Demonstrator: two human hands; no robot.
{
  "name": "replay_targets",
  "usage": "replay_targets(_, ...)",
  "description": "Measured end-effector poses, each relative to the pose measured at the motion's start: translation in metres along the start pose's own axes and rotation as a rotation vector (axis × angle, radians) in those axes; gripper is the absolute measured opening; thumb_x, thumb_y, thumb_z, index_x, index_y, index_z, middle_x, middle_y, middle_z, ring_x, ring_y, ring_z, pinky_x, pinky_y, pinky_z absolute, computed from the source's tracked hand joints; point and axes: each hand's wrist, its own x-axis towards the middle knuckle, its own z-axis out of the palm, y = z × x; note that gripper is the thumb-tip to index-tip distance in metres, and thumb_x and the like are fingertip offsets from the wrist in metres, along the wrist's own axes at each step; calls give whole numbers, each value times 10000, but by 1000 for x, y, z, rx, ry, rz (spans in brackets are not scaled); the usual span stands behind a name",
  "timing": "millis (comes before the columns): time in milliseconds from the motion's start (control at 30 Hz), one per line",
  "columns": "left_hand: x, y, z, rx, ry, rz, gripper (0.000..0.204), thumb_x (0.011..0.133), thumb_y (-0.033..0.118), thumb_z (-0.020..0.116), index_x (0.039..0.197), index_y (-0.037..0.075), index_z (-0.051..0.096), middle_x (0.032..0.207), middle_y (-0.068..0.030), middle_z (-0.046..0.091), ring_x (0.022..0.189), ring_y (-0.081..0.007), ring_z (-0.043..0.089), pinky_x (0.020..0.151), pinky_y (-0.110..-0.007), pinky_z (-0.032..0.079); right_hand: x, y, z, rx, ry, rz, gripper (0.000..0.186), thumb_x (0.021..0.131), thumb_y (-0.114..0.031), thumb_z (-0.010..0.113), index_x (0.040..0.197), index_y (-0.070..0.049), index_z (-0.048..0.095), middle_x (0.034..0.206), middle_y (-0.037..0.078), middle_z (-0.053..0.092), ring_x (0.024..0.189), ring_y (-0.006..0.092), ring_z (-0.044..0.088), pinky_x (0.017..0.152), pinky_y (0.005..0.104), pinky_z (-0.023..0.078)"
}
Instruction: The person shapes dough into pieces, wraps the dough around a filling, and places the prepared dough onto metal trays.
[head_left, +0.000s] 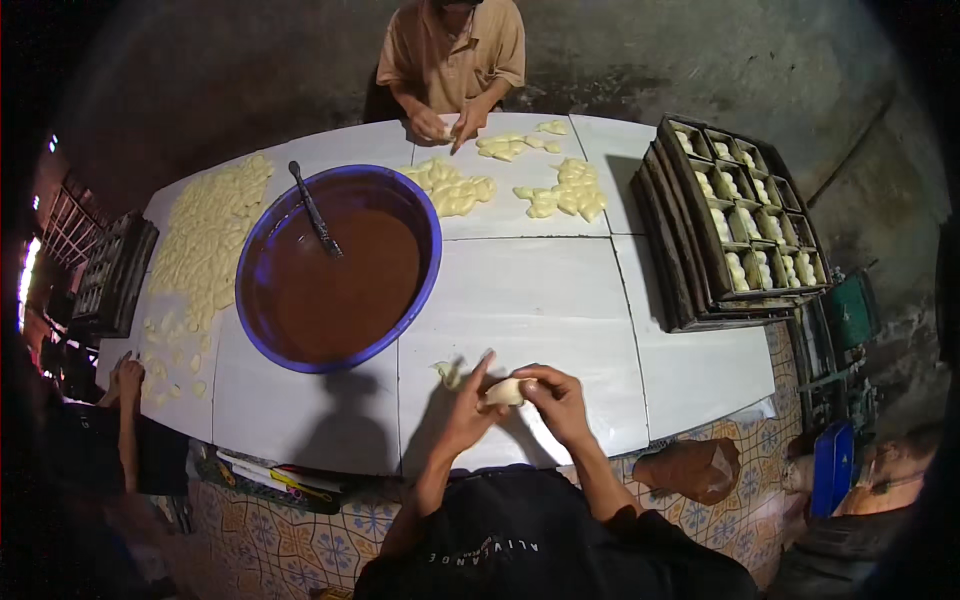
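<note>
Above the near edge of the white-tiled table (520, 310), a small pale piece of dough (505, 392) is held between my two hands. My left hand (466, 414) supports its left end, with one finger pointing up and away. From the right, my right hand (556, 402) pinches the same piece between thumb and fingers. Just beyond my left hand, a smaller scrap of dough (447, 375) lies on the tiles, partly in shadow.
Left of centre stands a purple basin (425, 320) of brown filling with a spoon (316, 215). Dough pieces (215, 225) cover the left side; more dough (570, 190) lies ahead. Stacked compartment trays (660, 250) stand at right. A co-worker (455, 60) handles dough opposite; another person's hands (127, 380) are at left.
</note>
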Motion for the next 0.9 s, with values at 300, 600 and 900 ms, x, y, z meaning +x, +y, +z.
replay_targets(300, -13, 40, -3, 63, 3, -70, 673, 776, 158, 786, 1345, 100, 431, 1126, -150, 615, 1024, -243, 623, 912, -405, 466, 2, 6, -8, -547, -283, 12, 339, 932, -243, 610, 1178, -10, 616, 870, 84, 667, 764, 129, 570, 682, 295, 470)
replay_targets(600, -24, -23, -84, 3, 145, -110, 288, 934, 284, 602, 947, -2, 637, 811, -111, 659, 813, -226, 645, 789, -399, 511, -4, -7, -103, -304, 50, 201, 380, 946, -360, 567, 895, -2, 681, 782, 56, 660, 742, 99, 565, 701, 278, 454)
replay_targets(900, -8, -22, -44, -797, 217, -159, 748, 957, 630, 276, 1283, -26, 430, 1190, -269, 562, 1118, -420, 553, 976, -522, 431, -4, 32, -80, -1001, 179, 29, 506, 850, -168, 674, 1308, -15, 525, 1322, 204, 520, 1196, 367, 522, 895, 429, 503)
